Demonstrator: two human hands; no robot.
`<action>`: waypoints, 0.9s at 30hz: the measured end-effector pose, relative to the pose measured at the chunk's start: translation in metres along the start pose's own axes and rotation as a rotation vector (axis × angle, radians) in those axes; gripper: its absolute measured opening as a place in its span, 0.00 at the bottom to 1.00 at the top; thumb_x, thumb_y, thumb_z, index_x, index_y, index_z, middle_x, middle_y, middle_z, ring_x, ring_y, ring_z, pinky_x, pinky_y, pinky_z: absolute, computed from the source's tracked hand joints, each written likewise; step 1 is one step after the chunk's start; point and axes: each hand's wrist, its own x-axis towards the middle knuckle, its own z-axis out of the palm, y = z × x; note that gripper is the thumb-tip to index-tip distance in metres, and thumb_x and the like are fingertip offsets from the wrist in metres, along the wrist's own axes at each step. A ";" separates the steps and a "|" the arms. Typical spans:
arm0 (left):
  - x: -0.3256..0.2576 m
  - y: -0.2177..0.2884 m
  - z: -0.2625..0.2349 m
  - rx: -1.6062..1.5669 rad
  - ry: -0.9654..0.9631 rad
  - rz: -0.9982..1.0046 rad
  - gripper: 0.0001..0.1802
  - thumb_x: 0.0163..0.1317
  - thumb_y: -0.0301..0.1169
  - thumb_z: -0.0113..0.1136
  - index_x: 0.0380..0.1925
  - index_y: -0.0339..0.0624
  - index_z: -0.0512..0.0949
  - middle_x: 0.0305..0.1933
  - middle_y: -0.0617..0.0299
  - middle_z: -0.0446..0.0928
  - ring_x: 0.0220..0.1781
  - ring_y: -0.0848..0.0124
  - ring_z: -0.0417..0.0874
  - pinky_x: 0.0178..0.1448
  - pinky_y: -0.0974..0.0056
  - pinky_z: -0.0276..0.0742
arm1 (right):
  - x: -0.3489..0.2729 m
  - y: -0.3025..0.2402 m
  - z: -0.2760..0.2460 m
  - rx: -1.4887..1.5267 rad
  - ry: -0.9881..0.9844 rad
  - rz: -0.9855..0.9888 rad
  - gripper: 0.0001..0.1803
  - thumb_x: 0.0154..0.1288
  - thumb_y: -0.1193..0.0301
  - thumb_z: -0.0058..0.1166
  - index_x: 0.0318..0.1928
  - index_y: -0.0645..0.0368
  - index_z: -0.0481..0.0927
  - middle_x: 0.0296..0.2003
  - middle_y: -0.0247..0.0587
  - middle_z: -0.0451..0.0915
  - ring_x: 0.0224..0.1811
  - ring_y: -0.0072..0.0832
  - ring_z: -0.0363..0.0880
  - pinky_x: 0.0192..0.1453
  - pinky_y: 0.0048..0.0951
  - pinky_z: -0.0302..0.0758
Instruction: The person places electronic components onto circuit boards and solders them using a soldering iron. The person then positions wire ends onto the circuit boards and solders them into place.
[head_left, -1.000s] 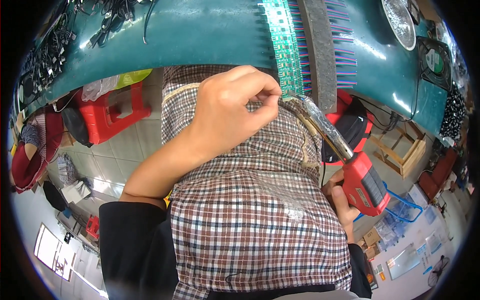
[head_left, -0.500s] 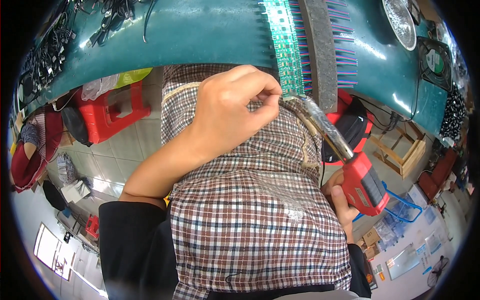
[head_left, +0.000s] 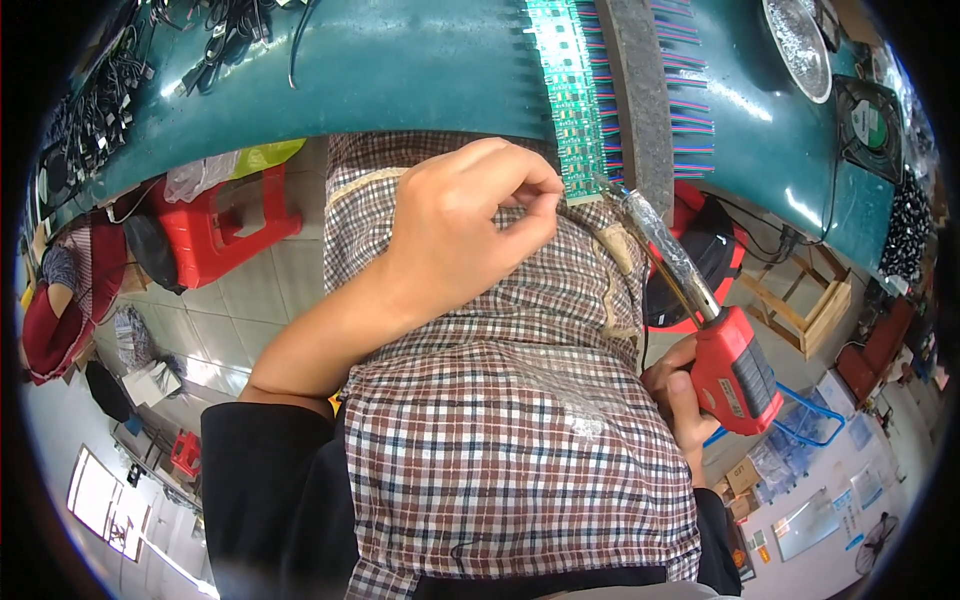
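**Soldering iron [head_left: 683,270] slants toward circuit-board strip [head_left: 575,110]**

The right hand [head_left: 685,395] grasps the iron's red handle; its long axis runs diagonally, tip pointing up-left, close to the strip's near right corner. The strip lies at the near edge of the table [head_left: 400,80], its long axis running away from the person, far end leaning slightly left, roughly parallel to a grey bar [head_left: 643,110]. The left hand's [head_left: 470,215] thumb and finger pinch beside the near left corner; whether they grasp anything cannot be told.
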 end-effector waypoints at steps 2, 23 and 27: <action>0.000 -0.001 0.000 -0.013 0.010 -0.007 0.06 0.47 0.21 0.65 0.26 0.41 0.79 0.28 0.62 0.80 0.27 0.72 0.84 0.30 0.70 0.78 | 0.006 0.001 0.008 0.027 0.072 -0.004 0.13 0.62 0.68 0.55 0.36 0.66 0.72 0.18 0.35 0.69 0.16 0.22 0.66 0.22 0.25 0.65; 0.009 0.017 -0.032 -0.006 -0.003 -0.151 0.04 0.56 0.19 0.62 0.33 0.32 0.81 0.32 0.56 0.82 0.31 0.72 0.85 0.36 0.70 0.83 | 0.134 -0.049 -0.032 0.163 0.670 -0.456 0.10 0.65 0.75 0.56 0.45 0.65 0.76 0.19 0.28 0.70 0.12 0.12 0.61 0.17 0.17 0.60; 0.019 0.018 -0.042 -0.005 0.030 -0.109 0.06 0.59 0.17 0.55 0.35 0.31 0.80 0.31 0.55 0.81 0.30 0.72 0.85 0.34 0.70 0.83 | 0.134 -0.063 -0.036 0.288 0.596 -0.505 0.10 0.65 0.73 0.55 0.45 0.65 0.75 0.19 0.30 0.70 0.12 0.13 0.60 0.17 0.18 0.61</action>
